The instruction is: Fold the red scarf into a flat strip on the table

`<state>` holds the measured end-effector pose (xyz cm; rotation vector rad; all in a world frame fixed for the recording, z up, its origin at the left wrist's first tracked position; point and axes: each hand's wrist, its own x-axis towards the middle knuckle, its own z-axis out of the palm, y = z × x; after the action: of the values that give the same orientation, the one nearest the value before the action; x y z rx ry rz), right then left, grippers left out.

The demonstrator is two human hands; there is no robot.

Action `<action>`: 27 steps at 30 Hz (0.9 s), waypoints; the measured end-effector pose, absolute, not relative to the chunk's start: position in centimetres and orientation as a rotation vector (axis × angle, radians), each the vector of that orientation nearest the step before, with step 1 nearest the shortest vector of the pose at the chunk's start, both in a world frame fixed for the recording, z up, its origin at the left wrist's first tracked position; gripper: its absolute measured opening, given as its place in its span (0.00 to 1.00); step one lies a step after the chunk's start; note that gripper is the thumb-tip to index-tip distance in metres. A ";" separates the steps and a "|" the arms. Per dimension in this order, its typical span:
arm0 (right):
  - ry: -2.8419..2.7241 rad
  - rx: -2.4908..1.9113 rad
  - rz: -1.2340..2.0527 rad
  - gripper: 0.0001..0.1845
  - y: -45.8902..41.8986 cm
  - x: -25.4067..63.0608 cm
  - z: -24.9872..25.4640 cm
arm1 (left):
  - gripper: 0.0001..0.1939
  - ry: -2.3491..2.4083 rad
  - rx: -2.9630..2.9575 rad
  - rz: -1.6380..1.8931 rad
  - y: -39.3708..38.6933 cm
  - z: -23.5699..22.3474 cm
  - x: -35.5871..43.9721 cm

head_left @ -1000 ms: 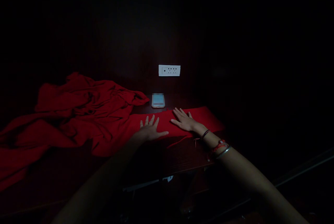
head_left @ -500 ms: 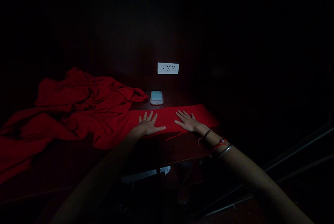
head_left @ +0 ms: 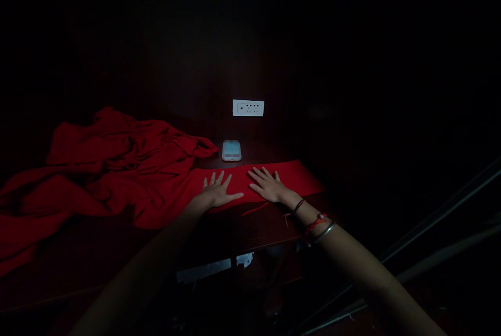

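Note:
A red cloth (head_left: 295, 177) lies across a dark wooden table (head_left: 258, 231). Its right part is spread flat, while the left part is bunched in loose folds. My left hand (head_left: 219, 191) rests palm down on the flat part, fingers spread. To its right, my right hand (head_left: 268, 186) also presses flat on the cloth with its fingers apart. Neither hand grips anything. A loose red thread (head_left: 256, 209) hangs off the cloth's near edge, between and below my hands.
Behind the cloth lies a phone (head_left: 231, 151) with a lit screen. A white wall socket (head_left: 248, 108) sits above it. Some pale sheet-like material (head_left: 205, 270) shows under the table's front edge. The surroundings are very dark.
My right hand has slid a little left over the cloth, closer to my left hand. The whole view has shifted slightly; the cloth and phone otherwise look the same.

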<state>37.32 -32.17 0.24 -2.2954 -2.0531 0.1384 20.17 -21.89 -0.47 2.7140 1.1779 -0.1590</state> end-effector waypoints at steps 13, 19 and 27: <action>-1.763 -2.586 0.164 0.30 -34.8 44.7 -1.0 | 0.40 0.856 2.964 0.048 -21.7 -2.1 17.5; -1.818 -2.443 -0.048 0.29 -34.1 41.7 0.4 | 0.38 0.812 2.993 0.132 -22.2 -1.9 16.7; -2.466 -1.650 -0.284 0.16 -35.1 34.1 0.7 | 0.21 0.498 3.254 0.218 -23.4 0.9 13.6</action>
<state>34.11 -35.14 0.67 -1.6503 -2.4662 -0.2840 13.62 -23.43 0.92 3.2540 0.4983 0.2181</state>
